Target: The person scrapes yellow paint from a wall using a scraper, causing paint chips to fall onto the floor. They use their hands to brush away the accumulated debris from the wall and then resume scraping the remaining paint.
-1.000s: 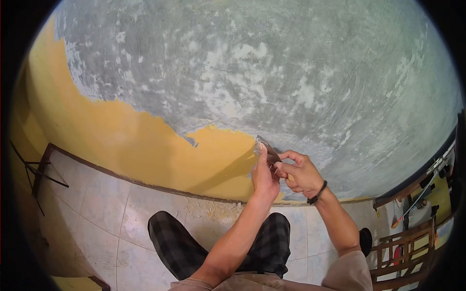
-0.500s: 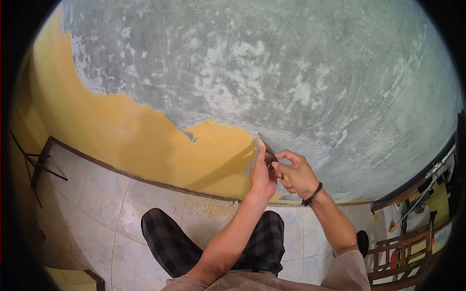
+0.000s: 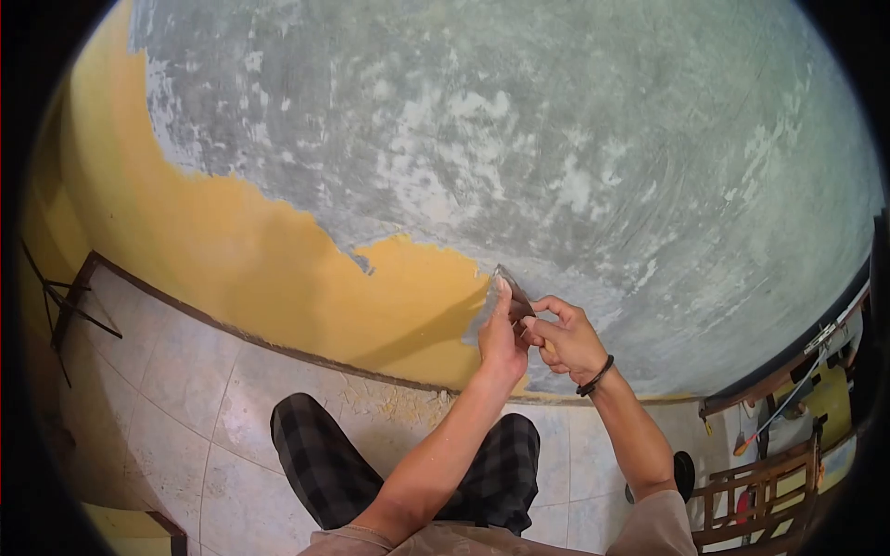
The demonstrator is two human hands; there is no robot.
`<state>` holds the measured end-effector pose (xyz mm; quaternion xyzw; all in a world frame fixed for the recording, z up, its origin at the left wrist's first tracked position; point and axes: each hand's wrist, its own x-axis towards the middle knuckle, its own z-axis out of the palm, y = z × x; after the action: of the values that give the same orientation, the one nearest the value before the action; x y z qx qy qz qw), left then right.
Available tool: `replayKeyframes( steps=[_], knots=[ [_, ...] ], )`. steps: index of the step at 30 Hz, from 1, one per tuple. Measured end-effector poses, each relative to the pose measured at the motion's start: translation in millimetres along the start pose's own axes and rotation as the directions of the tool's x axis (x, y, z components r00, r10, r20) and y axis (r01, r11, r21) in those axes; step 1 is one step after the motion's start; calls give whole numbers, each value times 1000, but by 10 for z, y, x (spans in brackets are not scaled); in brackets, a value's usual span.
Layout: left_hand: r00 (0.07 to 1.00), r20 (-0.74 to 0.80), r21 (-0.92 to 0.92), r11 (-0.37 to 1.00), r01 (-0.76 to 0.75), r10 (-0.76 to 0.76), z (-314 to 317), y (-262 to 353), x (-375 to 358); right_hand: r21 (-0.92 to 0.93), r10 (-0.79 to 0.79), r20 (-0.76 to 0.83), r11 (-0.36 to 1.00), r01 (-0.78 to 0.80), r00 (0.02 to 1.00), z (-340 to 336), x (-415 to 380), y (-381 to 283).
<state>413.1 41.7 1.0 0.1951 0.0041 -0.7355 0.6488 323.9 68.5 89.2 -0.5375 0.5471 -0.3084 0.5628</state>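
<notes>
My right hand (image 3: 567,345) is closed on the handle of a scraper (image 3: 521,295) with a flat metal blade. My left hand (image 3: 501,335) is against the blade, its thumb pointing up along it near the tip; its other fingers are mostly hidden. The blade's tip lies close to the wall, where yellow paint (image 3: 408,287) meets bare grey plaster (image 3: 556,213). The yellow edge is ragged, and whitish patches mark the grey surface. A dark band circles my right wrist.
Paint flakes (image 3: 399,404) lie on the tiled floor (image 3: 250,408) along the wall's dark base trim (image 3: 278,348). A wooden rack (image 3: 760,491) stands at the lower right. Thin black metal legs (image 3: 79,310) are at the left.
Both hands and the scraper have moved slightly down in the view. The camera view has shifted a little.
</notes>
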Motion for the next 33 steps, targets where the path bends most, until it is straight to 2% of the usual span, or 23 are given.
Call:
replayKeyframes(
  steps=[1, 2, 4, 5, 11, 14, 16, 18, 20, 22, 24, 25, 26, 27, 28, 30, 33],
  knots=[
    [994, 51, -2, 996, -95, 95, -49, -8, 105, 27, -16, -2, 1000, 16, 1000, 44, 76, 19],
    [995, 53, 12, 996, -84, 83, -134, 12, 93, 42, -15, -13, 999, 15, 1000, 121, 61, 79],
    [993, 89, -31, 996, -78, 80, -236, 214, 130, 103, -45, 63, 994, 38, 997, 271, 145, 97],
    [996, 40, -18, 997, -78, 79, -167, 223, 63, 66, -62, 17, 996, 61, 998, 263, 174, 116],
    [993, 46, 29, 994, -107, 105, -299, 286, 132, 150, -38, 103, 988, 22, 994, 190, 347, 275],
    [988, -17, 66, 986, -155, 156, -647, 304, 162, 192, -41, 115, 981, 18, 992, 406, 459, 703],
    [993, -38, 103, 989, -107, 111, -1128, 235, 289, 301, -29, 54, 954, 11, 998, 604, 551, 1177],
    [998, -58, 152, 988, 15, -6, -1660, 157, 339, 330, 17, -42, 944, -2, 999, 830, 612, 1772],
    [974, -77, 204, 953, 224, -212, -2177, 4, 317, 237, 86, -158, 970, -47, 984, 1049, 525, 2312],
    [967, -230, 150, 977, 150, -113, -2389, -255, 147, -48, -232, -203, 973, 227, 951, 1188, 444, 3061],
    [938, -263, 172, 946, 275, -225, -2719, -339, -35, 194, -137, -82, 969, 151, 987, 1216, 147, 3270],
    [935, -273, 178, 944, 279, -225, -2863, -389, -122, 204, -131, -82, 968, 145, 988, 1179, 1, 3228],
    [909, -307, 218, 909, 355, -281, -3007, -429, -220, 334, 73, -14, 940, -64, 997, 1144, -181, 3150],
    [876, -348, 251, 867, 431, -334, -3104, -438, -301, 443, 266, 82, 854, -274, 960, 1116, -295, 3131],
    [866, -370, 247, 863, 442, -337, -3190, -463, -341, 453, 284, 91, 842, -294, 954, 1078, -328, 3185],
    [890, -312, 187, 897, 399, -331, -3254, -500, -419, 479, 279, 172, 814, -328, 945, 1010, -357, 3259],
    [905, -282, 217, 897, 385, -319, -3358, -434, -455, 433, 358, 190, 805, -405, 914, 1032, -256, 3253]
  ],
)
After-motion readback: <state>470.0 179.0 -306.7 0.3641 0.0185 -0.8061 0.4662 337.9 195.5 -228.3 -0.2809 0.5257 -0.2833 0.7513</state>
